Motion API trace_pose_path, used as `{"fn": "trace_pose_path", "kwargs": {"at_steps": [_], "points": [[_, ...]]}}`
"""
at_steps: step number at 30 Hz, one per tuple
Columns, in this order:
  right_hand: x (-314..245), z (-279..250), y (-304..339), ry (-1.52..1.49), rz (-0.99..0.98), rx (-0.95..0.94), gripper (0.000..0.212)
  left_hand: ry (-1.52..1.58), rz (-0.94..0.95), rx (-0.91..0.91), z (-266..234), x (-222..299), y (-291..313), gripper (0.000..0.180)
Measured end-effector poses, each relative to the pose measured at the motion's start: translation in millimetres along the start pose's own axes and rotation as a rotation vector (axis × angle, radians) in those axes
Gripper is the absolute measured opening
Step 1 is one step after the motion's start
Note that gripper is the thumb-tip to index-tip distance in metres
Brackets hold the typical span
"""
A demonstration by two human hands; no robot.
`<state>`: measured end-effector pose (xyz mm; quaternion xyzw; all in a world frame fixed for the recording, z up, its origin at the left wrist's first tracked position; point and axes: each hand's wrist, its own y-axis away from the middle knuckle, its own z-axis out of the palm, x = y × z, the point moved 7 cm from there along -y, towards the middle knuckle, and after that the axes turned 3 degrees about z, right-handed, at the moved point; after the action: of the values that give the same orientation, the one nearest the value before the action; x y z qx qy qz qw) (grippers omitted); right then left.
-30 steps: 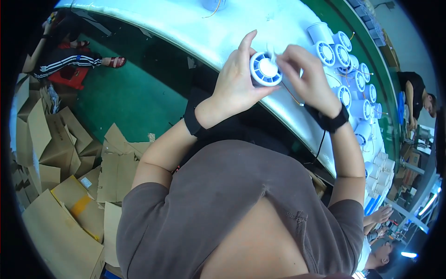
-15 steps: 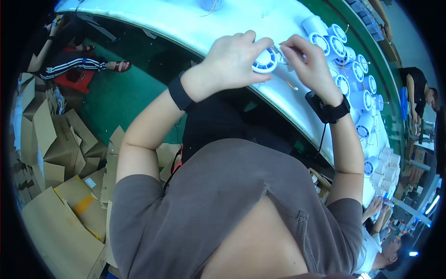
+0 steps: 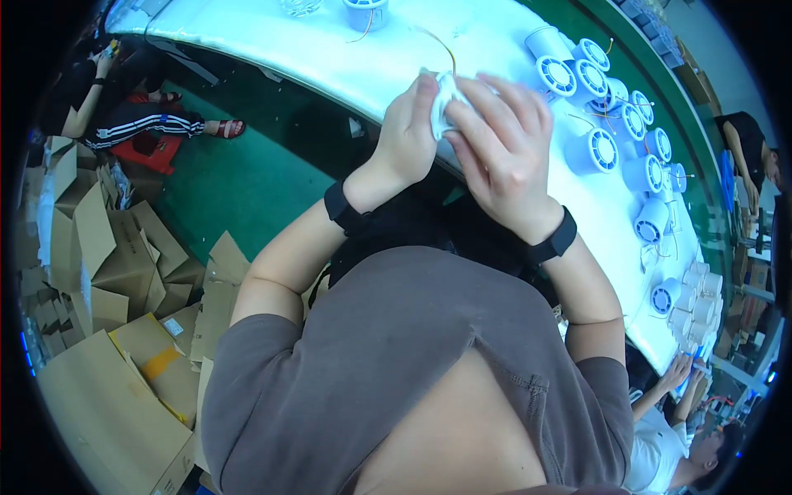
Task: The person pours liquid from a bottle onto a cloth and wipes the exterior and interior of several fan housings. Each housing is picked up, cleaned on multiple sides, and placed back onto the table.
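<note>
Above the table's near edge, my left hand (image 3: 404, 132) is closed around a small white fan unit (image 3: 444, 106), its thumb along one side. My right hand (image 3: 507, 153) is curled against the other side, its upper fingers blurred by motion. Most of the fan is hidden between the hands. A thin orange-and-white wire (image 3: 450, 54) sticks up from it toward the far side of the table. To the right of my right hand, another white cylindrical fan (image 3: 601, 151) lies on its side with its slotted round face toward me.
Several similar fans (image 3: 590, 78) crowd the right part of the white table (image 3: 487, 41); one fan (image 3: 365, 15) stands at the far left. White cups (image 3: 701, 309) are stacked farther right. Cardboard boxes (image 3: 107, 404) lie at lower left. Other people (image 3: 672, 450) work around the table.
The fan has turned, so its slotted face no longer shows. My right hand has moved left from the wire onto the fan, and my left hand has shifted slightly right and down.
</note>
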<state>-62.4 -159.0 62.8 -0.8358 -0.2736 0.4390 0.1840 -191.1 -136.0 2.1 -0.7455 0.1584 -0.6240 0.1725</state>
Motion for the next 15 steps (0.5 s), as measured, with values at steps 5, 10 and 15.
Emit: {"fn": "trace_pose_path", "kwargs": {"at_steps": [5,10,15], "points": [[16.8,15.0,-4.7,-0.065,0.162,-0.174,0.028,-0.094,0.333,0.050,1.2,30.6,-0.1,0.042],[42.2,36.0,24.6,-1.059,0.829,-0.513,0.038,-0.018,0.645,-0.022,6.2,50.0,3.3,0.043],[51.6,-9.8,4.7,-0.840,0.588,-0.160,0.036,0.163,0.338,0.069,9.3,31.3,-14.3,0.047]]}}
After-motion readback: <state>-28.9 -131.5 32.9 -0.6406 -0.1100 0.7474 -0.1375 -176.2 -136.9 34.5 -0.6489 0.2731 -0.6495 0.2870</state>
